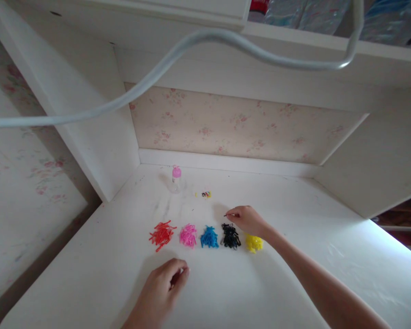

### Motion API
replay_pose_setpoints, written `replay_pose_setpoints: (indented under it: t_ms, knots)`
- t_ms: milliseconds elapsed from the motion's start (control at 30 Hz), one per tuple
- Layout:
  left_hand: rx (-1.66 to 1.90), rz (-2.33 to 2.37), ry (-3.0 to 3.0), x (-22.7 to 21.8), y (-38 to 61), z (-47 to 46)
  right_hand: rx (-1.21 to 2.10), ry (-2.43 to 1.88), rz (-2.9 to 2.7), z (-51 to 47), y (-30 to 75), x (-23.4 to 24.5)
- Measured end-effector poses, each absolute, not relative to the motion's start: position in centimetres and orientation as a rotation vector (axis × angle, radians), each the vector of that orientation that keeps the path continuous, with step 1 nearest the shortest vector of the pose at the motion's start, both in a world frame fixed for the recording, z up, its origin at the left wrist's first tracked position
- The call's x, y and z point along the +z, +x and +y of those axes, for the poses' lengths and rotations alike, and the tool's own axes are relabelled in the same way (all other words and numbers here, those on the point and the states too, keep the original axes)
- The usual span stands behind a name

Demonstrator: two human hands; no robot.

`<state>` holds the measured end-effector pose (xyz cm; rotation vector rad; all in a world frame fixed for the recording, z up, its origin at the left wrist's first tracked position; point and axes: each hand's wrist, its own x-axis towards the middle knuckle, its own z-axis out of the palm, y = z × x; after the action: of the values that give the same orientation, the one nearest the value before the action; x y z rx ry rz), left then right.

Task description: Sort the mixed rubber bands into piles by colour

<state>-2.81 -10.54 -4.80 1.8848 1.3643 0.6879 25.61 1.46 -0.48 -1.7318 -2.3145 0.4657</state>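
My right hand (245,219) is closed in a pinch above the far edge of a pile of black rubber bands (231,236). A small black rubber band (225,215) pokes out from its fingertips. My left hand (165,284) hovers at the near side of the table, its fingers curled and pressed together; whatever may be inside them is hidden. Nearest to it lies a pile of pink rubber bands (188,236). Red rubber bands (162,235), blue rubber bands (209,237) and yellow rubber bands (254,243), partly behind my right wrist, complete the row.
On the white table (219,288), a clear bottle with a pink cap (176,176) stands at the back left. Beside it lie a few small coloured bands (206,194). A pale cable (219,35) crosses overhead, below a shelf. White panels enclose both sides.
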Motion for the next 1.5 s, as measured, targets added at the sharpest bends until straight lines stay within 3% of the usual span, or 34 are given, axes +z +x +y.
replay_pose_setpoints:
  t_ms: [567, 833, 1200, 1500]
  knots:
    - [0.664, 1.378, 1.854, -3.6, -2.1, -9.5, 0.520, -1.831, -1.783, -1.6, 33.1, -2.9]
    - [0.500, 1.323, 2.287, -0.5, 1.8, -4.2, 0.565, -1.910, -1.328, -4.9, 37.4, -6.6]
    - [0.259, 1.363, 2.502, -3.1, 9.3, 4.0, 0.546, -1.835, -1.408, -5.6, 36.7, -6.8]
    - [0.115, 1.142, 2.533, -3.5, 10.4, 5.2, 0.496, -1.841, -1.467, -5.6, 36.5, -6.6]
